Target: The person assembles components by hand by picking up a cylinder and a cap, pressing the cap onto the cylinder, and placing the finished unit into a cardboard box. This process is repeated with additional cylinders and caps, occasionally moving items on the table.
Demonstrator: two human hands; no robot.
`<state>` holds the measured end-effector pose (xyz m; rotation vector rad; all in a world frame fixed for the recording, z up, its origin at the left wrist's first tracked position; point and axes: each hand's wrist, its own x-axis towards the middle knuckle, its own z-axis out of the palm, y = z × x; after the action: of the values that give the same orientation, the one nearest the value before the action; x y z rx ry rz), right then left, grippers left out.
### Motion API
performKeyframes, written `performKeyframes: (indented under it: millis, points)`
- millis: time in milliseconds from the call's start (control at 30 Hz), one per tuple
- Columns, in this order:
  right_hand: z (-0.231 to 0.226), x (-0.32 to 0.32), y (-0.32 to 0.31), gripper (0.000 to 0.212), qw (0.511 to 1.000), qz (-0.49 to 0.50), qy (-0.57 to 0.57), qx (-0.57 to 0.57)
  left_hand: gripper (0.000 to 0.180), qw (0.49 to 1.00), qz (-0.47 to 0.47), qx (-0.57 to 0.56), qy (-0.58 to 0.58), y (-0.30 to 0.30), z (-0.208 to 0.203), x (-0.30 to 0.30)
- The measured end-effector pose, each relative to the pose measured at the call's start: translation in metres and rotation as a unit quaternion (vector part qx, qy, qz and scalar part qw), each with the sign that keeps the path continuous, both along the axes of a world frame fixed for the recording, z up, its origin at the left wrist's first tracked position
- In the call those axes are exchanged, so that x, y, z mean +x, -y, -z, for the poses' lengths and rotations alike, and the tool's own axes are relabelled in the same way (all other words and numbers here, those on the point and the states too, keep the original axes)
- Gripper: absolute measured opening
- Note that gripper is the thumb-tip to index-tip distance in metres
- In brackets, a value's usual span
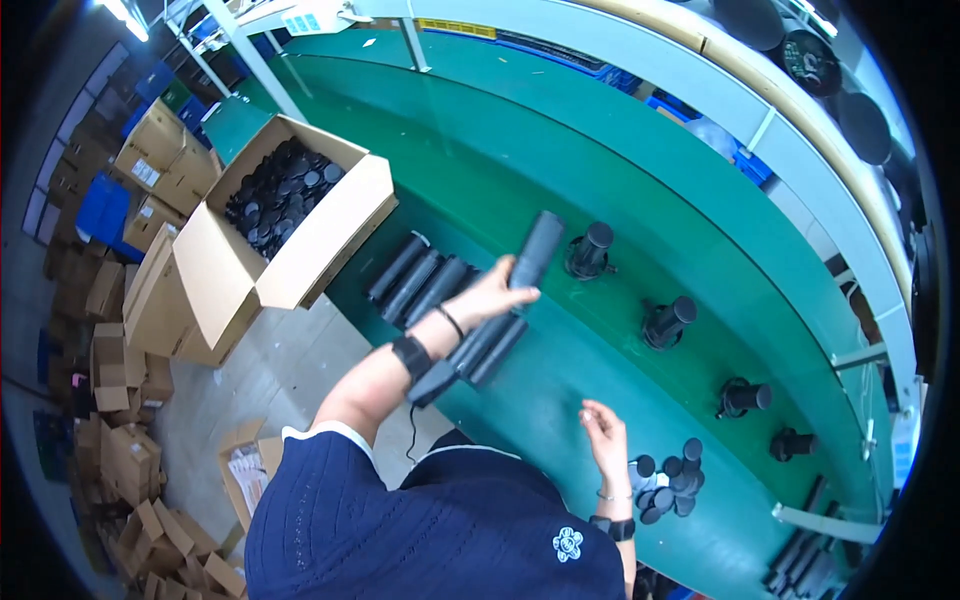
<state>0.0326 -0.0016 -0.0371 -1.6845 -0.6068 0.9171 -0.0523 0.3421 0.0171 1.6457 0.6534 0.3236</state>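
My left hand (488,296) is wrapped round the lower end of a black cylinder (541,243), which stands tilted over the edge between the green table and the green belt. Beneath my left hand and forearm lies a row of several similar black cylinders (408,284), partly hidden by the arm. My right hand (605,432) hovers above the green table (540,410) with its fingers loosely bent and apart, and nothing shows in it. Close by on its right is a loose pile of black round discs (676,486), apart from the fingers.
Several black fittings with round tops (668,323) stand spaced along the green belt (470,150). An open carton (330,255) full of black discs stands at the far left. Stacked cartons (130,460) line the left side. More black tubes (803,560) lie at the lower right.
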Motion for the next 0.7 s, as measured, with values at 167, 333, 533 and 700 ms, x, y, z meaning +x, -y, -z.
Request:
performKeyframes:
  millis: [167,333,533,700]
  points:
    - [0.005,-0.04,0.03,0.021,0.995,0.088,0.005,-0.049,0.081,0.973,-0.035,0.146,-0.174,-0.118,0.083,0.041]
    - [0.014,-0.095,0.047,0.019,0.98,0.154,0.007,-0.124,0.077,0.88,-0.01,0.225,-0.417,-0.115,0.082,0.083]
    - [0.01,-0.114,0.036,0.018,0.97,0.203,-0.018,-0.13,0.077,0.846,-0.094,0.43,-0.302,-0.113,0.116,0.081]
    - [0.012,-0.105,0.056,0.019,0.964,0.226,-0.002,-0.137,0.048,0.825,0.27,0.454,-0.199,-0.076,0.04,0.043]
